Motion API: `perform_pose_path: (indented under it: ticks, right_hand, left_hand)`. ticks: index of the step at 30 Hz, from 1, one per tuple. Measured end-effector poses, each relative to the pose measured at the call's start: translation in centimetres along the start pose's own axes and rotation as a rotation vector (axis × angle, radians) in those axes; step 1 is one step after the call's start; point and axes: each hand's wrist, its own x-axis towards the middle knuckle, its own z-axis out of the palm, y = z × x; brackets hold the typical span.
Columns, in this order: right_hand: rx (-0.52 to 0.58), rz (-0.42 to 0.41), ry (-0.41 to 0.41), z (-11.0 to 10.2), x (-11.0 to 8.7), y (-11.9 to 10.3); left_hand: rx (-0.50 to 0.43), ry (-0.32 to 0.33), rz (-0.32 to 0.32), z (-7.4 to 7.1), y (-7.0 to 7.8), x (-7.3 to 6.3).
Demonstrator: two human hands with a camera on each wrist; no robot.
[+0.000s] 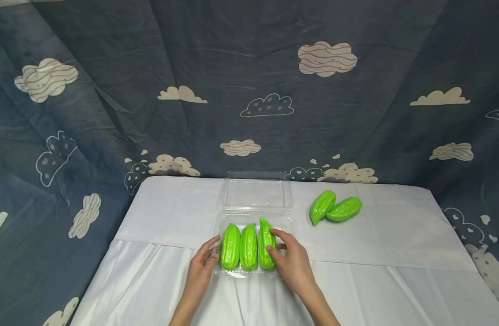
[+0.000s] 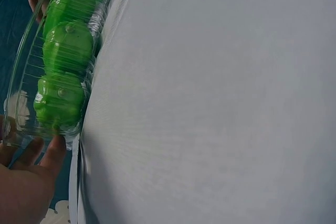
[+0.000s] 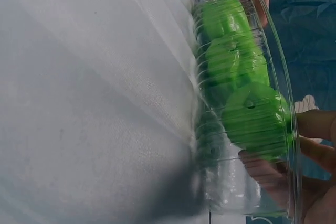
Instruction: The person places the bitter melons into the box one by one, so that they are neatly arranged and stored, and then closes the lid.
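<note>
Three green bitter melons stand side by side in the base of a clear plastic clamshell box, whose lid lies folded back behind. My right hand pinches the rightmost bitter melon between thumb and fingers, inside the box. That melon sits slightly apart from the middle bitter melon. At the box's left end, my left hand touches the wall with its fingertips, beside the left bitter melon. In the left wrist view, the fingers rest against the outside of the box.
Two more bitter melons, one upright-leaning and one sideways, lie together on the white cloth-covered table at back right. A dark blue cloud-patterned curtain hangs behind the table and along both sides.
</note>
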Motion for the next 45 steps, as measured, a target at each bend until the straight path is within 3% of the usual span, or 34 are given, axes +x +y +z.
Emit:
perform_pose_path:
  ticks: [15, 31, 45]
  right_hand:
    - [-0.015, 0.015, 0.004, 1.1, 0.1, -0.2]
    - [0.061, 0.063, -0.104, 0.7, 0.2, -0.2]
    - [0.103, 0.054, -0.137, 0.6, 0.5, -0.1]
  left_hand:
    - [0.008, 0.007, 0.006, 0.0, 0.2, -0.1]
    - [-0.003, 0.008, 0.007, 0.0, 0.0, 0.0]
    - [-0.002, 0.003, 0.007, 0.0, 0.0, 0.0]
